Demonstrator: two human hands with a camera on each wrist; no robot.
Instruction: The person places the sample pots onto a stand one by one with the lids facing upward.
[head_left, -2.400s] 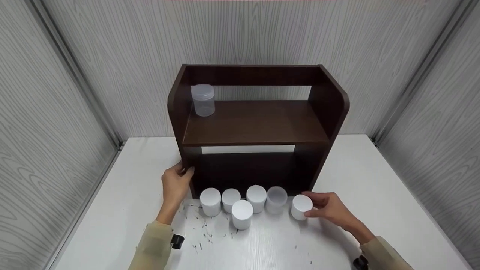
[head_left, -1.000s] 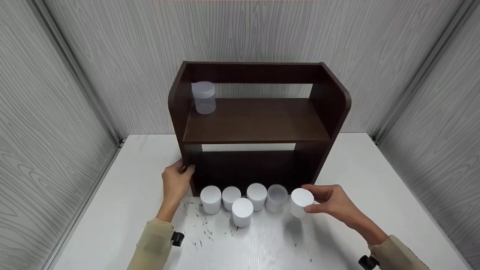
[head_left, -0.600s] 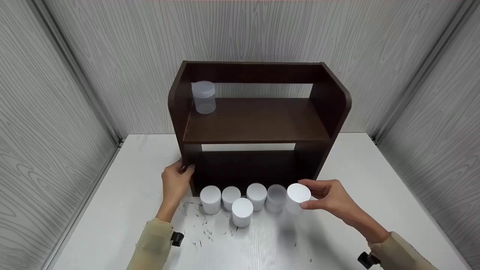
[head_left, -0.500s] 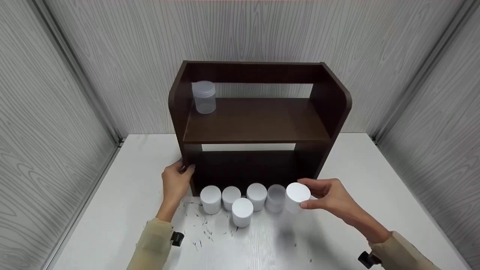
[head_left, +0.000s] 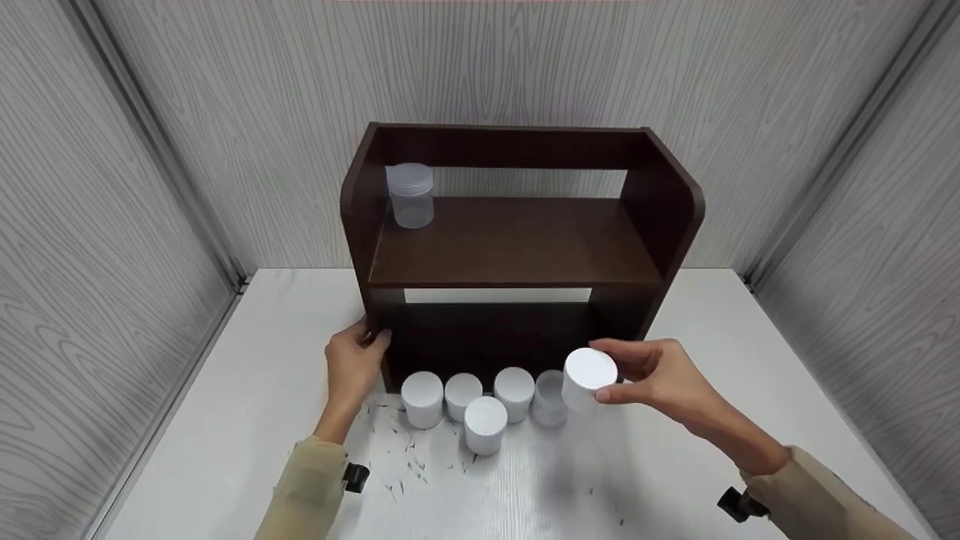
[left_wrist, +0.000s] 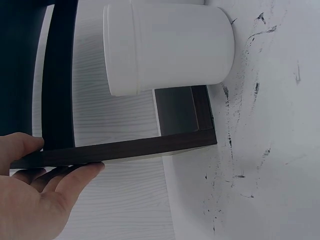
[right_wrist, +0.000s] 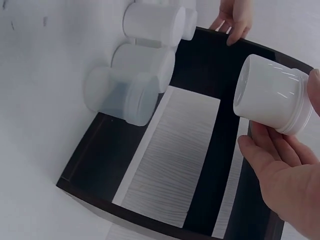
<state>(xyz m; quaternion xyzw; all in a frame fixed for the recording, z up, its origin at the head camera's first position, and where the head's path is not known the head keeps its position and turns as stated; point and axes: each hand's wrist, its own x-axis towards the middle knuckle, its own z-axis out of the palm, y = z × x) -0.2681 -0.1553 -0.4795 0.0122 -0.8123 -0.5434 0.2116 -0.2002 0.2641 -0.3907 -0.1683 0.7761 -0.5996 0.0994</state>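
My left hand (head_left: pixel 354 367) grips the left side panel of a dark brown two-tier shelf (head_left: pixel 517 244); in the left wrist view the thumb lies on one face of the panel and the fingers on the other. My right hand (head_left: pixel 656 379) pinches a white lidded jar (head_left: pixel 587 381) between thumb and fingers, raised above the table in front of the shelf's lower right. The right wrist view shows this held jar (right_wrist: pixel 272 95) with its base toward the other jars. Close to its left stands a translucent jar (head_left: pixel 549 401), partly covered by it in the head view.
Several white jars (head_left: pixel 422 397) stand along the shelf's front edge, one (head_left: pixel 485 426) closer to me. Another translucent jar (head_left: pixel 412 196) sits at the left end of the upper tier. Dark scuffs mark the white table (head_left: pixel 405 487). Grey wood-grain walls surround it.
My right hand has lifted the white jar off the table and carried it up and slightly left, toward the shelf. The left hand keeps its hold on the side panel.
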